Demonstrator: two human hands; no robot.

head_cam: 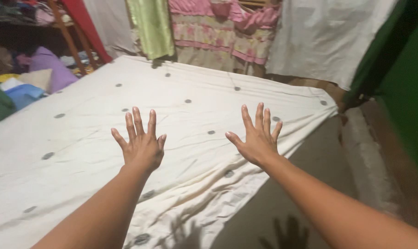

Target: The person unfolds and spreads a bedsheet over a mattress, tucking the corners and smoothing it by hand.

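Observation:
My left hand and my right hand are both stretched out in front of me, fingers spread wide, backs toward the camera. They hover above a cream bedsheet with small dark dots that covers a mattress. Neither hand holds anything. The right hand is over the near edge of the sheet, the left hand over its middle. Both hands cast shadows on the sheet's hanging edge and the floor below.
Hanging clothes in green, pink and white line the far wall. A pile of folded cloths and cushions lies at the left beside a wooden rack. A green wall stands at the right, with bare floor beside the mattress.

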